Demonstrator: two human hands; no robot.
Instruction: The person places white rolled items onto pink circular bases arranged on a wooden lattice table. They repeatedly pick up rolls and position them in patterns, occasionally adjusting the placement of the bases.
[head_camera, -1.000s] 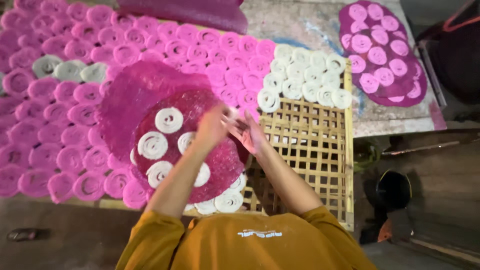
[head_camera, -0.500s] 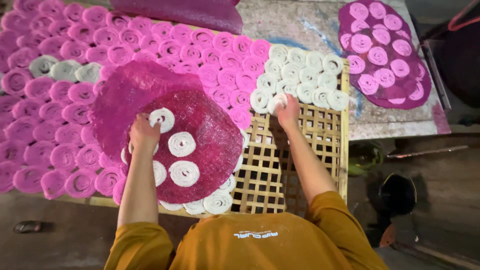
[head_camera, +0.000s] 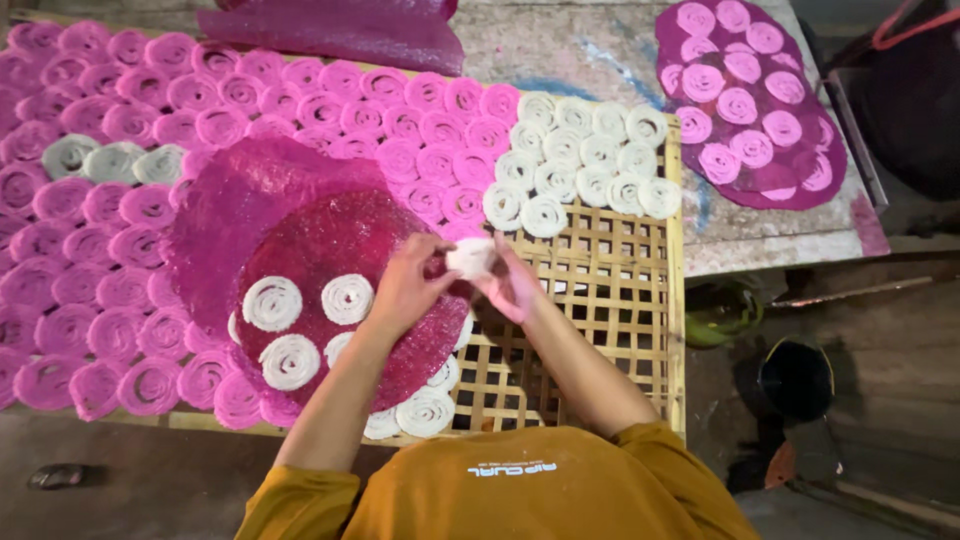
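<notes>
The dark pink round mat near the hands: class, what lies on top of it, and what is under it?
On the mat lie white coils. More white coils stick out from under its lower edge, on the bamboo rack. What else lies beneath is covered.

Free room: bare bamboo lattice (head_camera: 600, 290) right of the hands.
Obstacles: white coils (head_camera: 585, 155) beyond; magenta mesh disc (head_camera: 330, 250) left.

Both hands, left hand (head_camera: 405, 285) and right hand (head_camera: 512, 285), pinch one white coil (head_camera: 470, 257). They hover above the bamboo rack (head_camera: 600, 300), near its right edge.
</notes>
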